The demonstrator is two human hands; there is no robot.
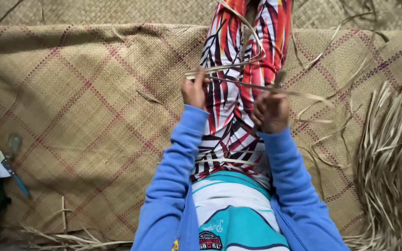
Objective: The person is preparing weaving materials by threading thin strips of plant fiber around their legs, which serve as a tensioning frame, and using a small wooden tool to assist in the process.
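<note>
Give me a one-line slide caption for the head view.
Left hand and right hand pull thin dried leaf strips taut over patterned trousers, above a woven mat.

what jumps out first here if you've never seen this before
Mid-frame, the left hand and right hand pinch thin pale leaf strips above legs in red, white and black patterned cloth. Beneath lies a tan woven mat crossed by reddish diagonal lines. At right a heap of loose strips fans out.
</note>
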